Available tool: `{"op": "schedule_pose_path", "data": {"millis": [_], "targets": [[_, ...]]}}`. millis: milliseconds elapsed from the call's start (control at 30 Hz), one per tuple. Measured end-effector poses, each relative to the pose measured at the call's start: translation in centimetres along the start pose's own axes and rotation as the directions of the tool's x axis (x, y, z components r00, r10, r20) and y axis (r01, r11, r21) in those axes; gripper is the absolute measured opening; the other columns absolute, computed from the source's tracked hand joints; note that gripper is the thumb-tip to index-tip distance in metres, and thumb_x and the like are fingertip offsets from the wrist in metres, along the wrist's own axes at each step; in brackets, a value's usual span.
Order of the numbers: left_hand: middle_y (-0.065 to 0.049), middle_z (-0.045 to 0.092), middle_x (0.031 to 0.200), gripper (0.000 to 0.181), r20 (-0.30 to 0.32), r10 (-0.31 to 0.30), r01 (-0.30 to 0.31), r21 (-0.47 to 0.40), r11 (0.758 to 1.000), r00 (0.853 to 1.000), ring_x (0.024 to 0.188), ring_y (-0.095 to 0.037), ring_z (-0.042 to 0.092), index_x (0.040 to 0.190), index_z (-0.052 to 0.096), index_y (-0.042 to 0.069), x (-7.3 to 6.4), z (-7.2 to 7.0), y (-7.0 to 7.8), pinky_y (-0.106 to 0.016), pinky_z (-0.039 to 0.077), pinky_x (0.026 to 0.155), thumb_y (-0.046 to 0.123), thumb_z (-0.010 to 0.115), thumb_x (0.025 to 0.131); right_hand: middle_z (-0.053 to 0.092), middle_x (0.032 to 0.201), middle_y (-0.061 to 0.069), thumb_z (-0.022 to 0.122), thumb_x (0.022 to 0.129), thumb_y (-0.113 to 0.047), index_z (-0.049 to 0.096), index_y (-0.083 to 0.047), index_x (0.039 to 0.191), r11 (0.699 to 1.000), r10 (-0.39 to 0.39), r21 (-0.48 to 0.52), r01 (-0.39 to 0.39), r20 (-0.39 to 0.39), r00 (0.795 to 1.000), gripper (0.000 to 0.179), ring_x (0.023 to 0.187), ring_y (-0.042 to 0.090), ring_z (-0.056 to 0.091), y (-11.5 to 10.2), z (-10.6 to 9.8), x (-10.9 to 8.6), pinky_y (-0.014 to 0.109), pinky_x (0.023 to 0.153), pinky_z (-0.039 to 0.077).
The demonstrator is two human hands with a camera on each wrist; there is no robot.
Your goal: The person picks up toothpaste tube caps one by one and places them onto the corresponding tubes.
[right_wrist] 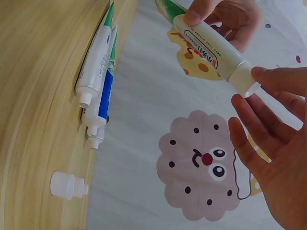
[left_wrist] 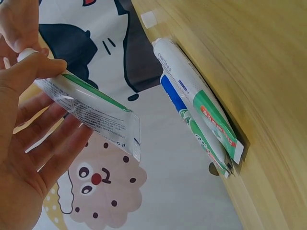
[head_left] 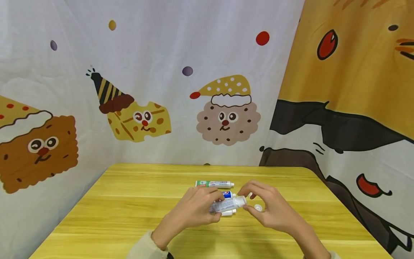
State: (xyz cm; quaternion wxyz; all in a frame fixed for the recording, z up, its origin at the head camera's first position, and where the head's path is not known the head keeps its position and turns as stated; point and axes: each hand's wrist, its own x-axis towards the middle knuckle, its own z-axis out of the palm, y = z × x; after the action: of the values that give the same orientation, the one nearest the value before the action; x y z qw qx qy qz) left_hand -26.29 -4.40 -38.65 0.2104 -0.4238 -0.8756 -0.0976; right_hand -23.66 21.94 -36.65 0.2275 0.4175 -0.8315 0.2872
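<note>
"What's around you?"

"A cartoon-printed curtain point(head_left: 155, 46) behind, and a wood-grain table point(head_left: 123, 208) in front of me."

"And your hands?"

"My left hand point(head_left: 197, 205) grasps a toothpaste tube point(head_left: 225, 205), thumb on one side and fingers on the other, lifted above the table. I'd say I hold it by the body to keep it steady and leave its neck end free. My right hand point(head_left: 275, 207) is at that end, thumb and fingers around it."

"Is the right one gripping too?"

"I can't tell. The thumb looks to be touching, but whether the fingers close in a pinch doesn't show."

"What lies below?"

"Three more tubes: a green-ended tube point(head_left: 221, 184) farthest off, a blue-marked tube point(head_left: 227, 194) partly behind what I hold, and a white-necked tube point(head_left: 229, 212) nearest me, mostly hidden. They lie side by side, necks towards my right, probably so that they sit tidily and face the same way."

"And the smallest bits?"

"A white cap point(head_left: 240, 201) on the tube in my grasp, between my two hands. Beyond it, a loose cap point(head_left: 258, 207) on the table beside my right fingers, perhaps put there to stay within reach, and another small white piece point(head_left: 250, 195) near it, partly hidden."
</note>
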Motion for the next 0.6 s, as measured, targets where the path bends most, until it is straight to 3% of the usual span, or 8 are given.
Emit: {"op": "schedule_pose_path", "data": {"millis": [300, 600], "targets": [[0.010, 0.074, 0.104, 0.029, 0.002, 0.005, -0.005, 0.010, 1.000, 1.000, 0.080, -0.002, 0.061, 0.104, 0.073, 0.024, 0.01, -0.04, 0.07, -0.018, 0.049, 0.066, 0.037, 0.082, 0.080, 0.070, 0.099, -0.014, 0.080, 0.088, -0.007, 0.069, -0.025, 0.104, 1.000, -0.013, 0.006, 0.013, -0.017, 1.000, 0.026, 0.085, 0.000, 0.064, 0.15, 0.00, 0.02, 0.022, 0.070, 0.056], [0.010, 0.075, 0.104, 0.029, -0.002, 0.009, -0.009, 0.009, 1.000, 1.000, 0.080, -0.003, 0.062, 0.104, 0.074, 0.023, 0.02, -0.14, 0.22, -0.018, 0.049, 0.067, 0.036, 0.082, 0.080, 0.069, 0.090, -0.018, 0.071, 0.098, -0.015, 0.070, -0.027, 0.104, 0.999, 0.052, -0.001, -0.052, 0.002, 0.999, 0.013, 0.074, -0.006, 0.059, 0.09, 0.04, 0.02, 0.019, 0.065, 0.054]]}}
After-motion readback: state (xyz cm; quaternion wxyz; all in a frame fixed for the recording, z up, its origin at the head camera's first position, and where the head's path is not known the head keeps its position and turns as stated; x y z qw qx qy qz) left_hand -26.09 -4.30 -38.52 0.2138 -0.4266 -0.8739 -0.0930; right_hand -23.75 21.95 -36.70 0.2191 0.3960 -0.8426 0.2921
